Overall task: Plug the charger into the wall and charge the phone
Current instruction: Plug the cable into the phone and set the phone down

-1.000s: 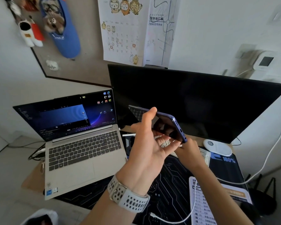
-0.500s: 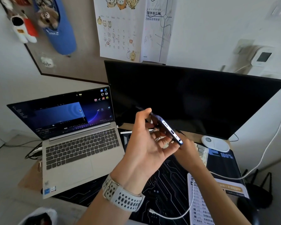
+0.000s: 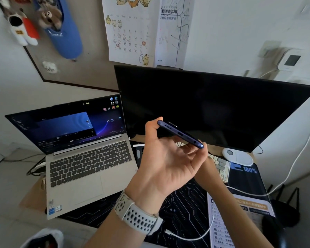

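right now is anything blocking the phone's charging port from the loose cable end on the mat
Nothing visible. The phone, held in the left hand, shows its port edge uncovered, and the cable plug lies free on the desk mat below the left wrist.

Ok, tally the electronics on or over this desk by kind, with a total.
Phones: 1, the blue phone held in the left hand
Laptops: 1, the laptop
Monitors: 1, the monitor
Separate keyboards: 1, the keyboard
Charging cables: 1, the white cable
Total: 5

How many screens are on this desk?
3: the open silver laptop at left, lit; the big black monitor behind, dark; the dark blue phone held edge-on, its screen hidden. Others may be hidden.
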`<state>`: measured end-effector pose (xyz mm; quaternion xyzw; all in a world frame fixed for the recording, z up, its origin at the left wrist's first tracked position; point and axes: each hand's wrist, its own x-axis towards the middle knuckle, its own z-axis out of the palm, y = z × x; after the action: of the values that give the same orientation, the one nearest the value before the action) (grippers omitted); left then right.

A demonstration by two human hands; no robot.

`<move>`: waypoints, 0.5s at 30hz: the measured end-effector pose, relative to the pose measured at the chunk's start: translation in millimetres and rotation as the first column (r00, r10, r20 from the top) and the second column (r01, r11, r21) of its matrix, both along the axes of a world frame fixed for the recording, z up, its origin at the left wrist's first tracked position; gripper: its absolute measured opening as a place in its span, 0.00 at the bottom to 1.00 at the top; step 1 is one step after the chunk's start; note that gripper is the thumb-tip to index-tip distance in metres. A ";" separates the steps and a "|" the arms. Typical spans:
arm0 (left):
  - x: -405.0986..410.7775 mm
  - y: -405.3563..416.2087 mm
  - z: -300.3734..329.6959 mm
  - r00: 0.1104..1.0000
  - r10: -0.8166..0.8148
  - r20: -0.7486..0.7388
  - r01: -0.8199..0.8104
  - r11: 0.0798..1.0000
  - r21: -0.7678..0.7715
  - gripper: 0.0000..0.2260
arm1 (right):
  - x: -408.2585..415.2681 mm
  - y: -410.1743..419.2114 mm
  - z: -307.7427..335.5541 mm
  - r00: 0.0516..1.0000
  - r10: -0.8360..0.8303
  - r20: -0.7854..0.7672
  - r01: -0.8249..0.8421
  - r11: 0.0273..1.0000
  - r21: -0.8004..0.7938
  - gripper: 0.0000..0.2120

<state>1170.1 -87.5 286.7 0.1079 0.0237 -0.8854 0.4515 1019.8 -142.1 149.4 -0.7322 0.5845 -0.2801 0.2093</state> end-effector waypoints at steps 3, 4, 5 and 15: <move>-0.9 -0.8 0.6 0.999 0.022 -0.026 -0.022 1.000 -0.003 0.27 | -1.9 -1.1 -2.4 1.000 -0.004 0.012 0.004 1.000 0.002 0.06; -1.2 -1.2 0.6 0.999 0.030 -0.035 -0.031 1.000 -0.007 0.27 | -2.9 -0.5 -3.9 1.000 -0.009 0.010 0.009 1.000 0.014 0.05; -1.3 -1.6 0.6 0.999 0.037 -0.038 -0.037 0.999 -0.014 0.26 | -3.5 0.2 -6.0 1.000 -0.016 0.014 0.016 0.999 0.030 0.04; 10.3 -10.7 -39.2 0.969 0.060 0.240 -0.093 0.987 0.129 0.24 | -0.7 -4.3 -52.9 0.988 0.052 -0.143 -0.033 0.991 0.133 0.06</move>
<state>1180.4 -98.2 247.6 0.2425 0.0360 -0.8444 0.4764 1019.1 -146.4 96.5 -0.7479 0.5996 -0.1824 0.2189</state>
